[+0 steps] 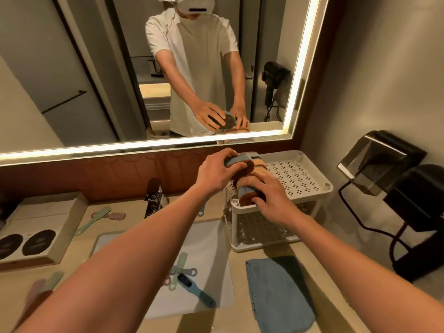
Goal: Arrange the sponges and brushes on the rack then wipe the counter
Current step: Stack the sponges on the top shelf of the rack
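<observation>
Currently left grip [219, 170] pinches a blue-topped sponge [242, 159], held over the rear left of the rack [295, 179] top tier. Right grip [276, 200] isn't clamping: fingers laid over the sponge row [247, 188] along that tier's left edge. Perforated tier right of the row is bare, room to move. Lower tier contents: can't tell. Rack stands centre right on the tabletop [79, 251], close to the wall. Lower centre: white mat [211, 241] carrying brushes [187, 277]; blue cloth [278, 292] just right of it.
</observation>
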A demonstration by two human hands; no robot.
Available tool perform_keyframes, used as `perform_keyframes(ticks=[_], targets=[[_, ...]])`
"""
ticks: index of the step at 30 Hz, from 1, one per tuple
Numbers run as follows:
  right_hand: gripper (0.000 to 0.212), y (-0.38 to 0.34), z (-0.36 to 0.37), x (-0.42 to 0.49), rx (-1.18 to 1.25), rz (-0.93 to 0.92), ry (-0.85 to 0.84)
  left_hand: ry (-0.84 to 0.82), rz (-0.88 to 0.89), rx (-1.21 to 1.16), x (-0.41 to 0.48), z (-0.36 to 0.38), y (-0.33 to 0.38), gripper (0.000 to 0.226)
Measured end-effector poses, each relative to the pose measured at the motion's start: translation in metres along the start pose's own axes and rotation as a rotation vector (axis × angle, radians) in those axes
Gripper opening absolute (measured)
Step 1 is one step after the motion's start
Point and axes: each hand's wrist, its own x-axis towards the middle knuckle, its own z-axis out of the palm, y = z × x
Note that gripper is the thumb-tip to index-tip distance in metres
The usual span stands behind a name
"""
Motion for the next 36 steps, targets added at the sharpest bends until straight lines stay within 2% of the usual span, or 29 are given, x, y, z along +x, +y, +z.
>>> perform_keyframes(ticks=[5, 8, 10, 13, 16, 20, 24, 30, 33, 36], targets=[[0.055, 0.005, 0.002, 0.001, 0.082, 0.013, 0.002, 0.006, 0.027, -0.053, 0.008, 0.014, 0.006, 0.038], [0.051, 0.008, -0.004, -0.004, 0.335, 0.070, 0.035, 0.015, 0.035, -0.058, 0.014, 0.023, 0.012, 0.036], [0.038, 0.009, -0.011, -0.004, 0.405, 0.163, 0.106, 0.015, 0.037, -0.064, 0.019, 0.027, 0.017, 0.036], [0.021, 0.015, -0.024, 0.000, 0.366, 0.242, 0.221, 0.015, 0.035, -0.057, 0.028, 0.036, 0.024, 0.037], [0.034, 0.025, -0.036, 0.010, 0.275, 0.201, 0.316, 0.008, 0.032, 0.005, 0.038, 0.045, 0.033, 0.041], [0.055, 0.039, -0.050, 0.031, 0.137, 0.069, 0.324, 0.016, 0.051, 0.203, 0.050, 0.061, 0.048, 0.034], [0.053, 0.052, -0.056, 0.050, 0.151, 0.086, 0.334, 0.004, -0.008, 0.052, 0.067, 0.082, 0.059, 0.031], [0.068, 0.077, -0.058, 0.072, 0.099, 0.180, 0.350, 0.012, -0.028, -0.015, 0.083, 0.102, 0.064, 0.039], [0.057, 0.091, -0.059, 0.080, -0.002, 0.193, 0.362, -0.012, -0.053, -0.034, 0.084, 0.104, 0.058, 0.054], [0.045, 0.103, -0.057, 0.088, -0.087, 0.190, 0.333, -0.081, -0.104, 0.147, 0.083, 0.105, 0.046, 0.062]])
